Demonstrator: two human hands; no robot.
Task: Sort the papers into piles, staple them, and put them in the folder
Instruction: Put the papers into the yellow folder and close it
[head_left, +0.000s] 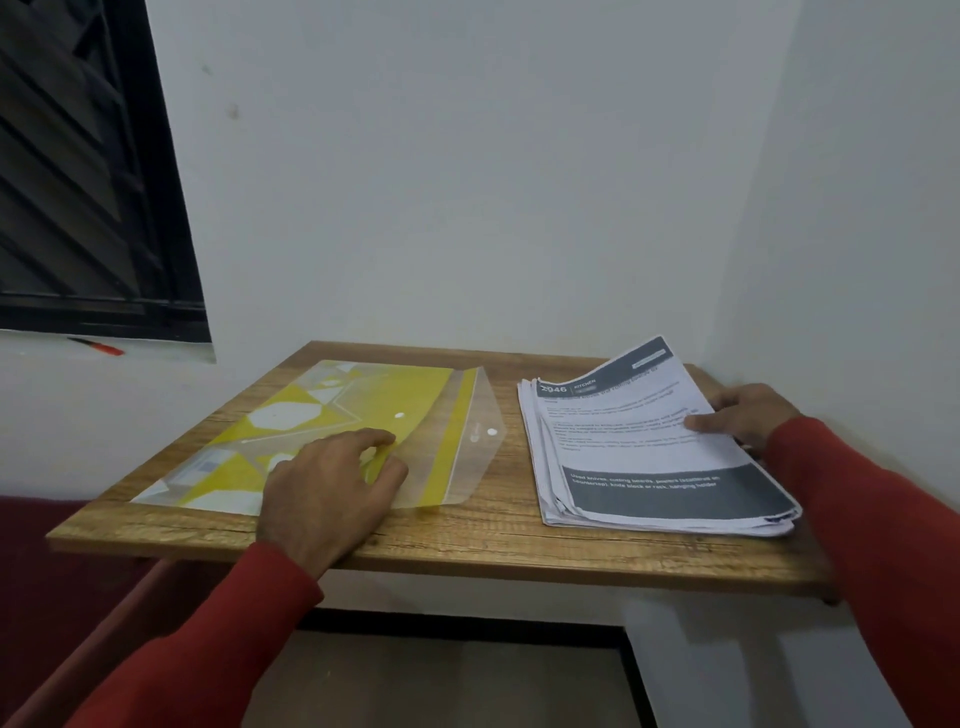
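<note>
The left hand (324, 491) rests palm down on a yellow-patterned plastic folder (332, 431), its fingers curled at the folder's opening edge and apparently pinching it. The right hand (743, 422) grips the far right side of a stack of printed papers (649, 452), thumb on the top sheet, whose far edge curls upward. Both arms wear red sleeves (883, 545). The folder lies flat on the left half of a small wooden table (467, 551), its clear flap (475, 436) open toward the right. The papers sit on the right half, well apart from the folder. The table stands in a white-walled corner. On the far left a dark window (88, 171) has a red pen (98, 345) on its sill.
</note>
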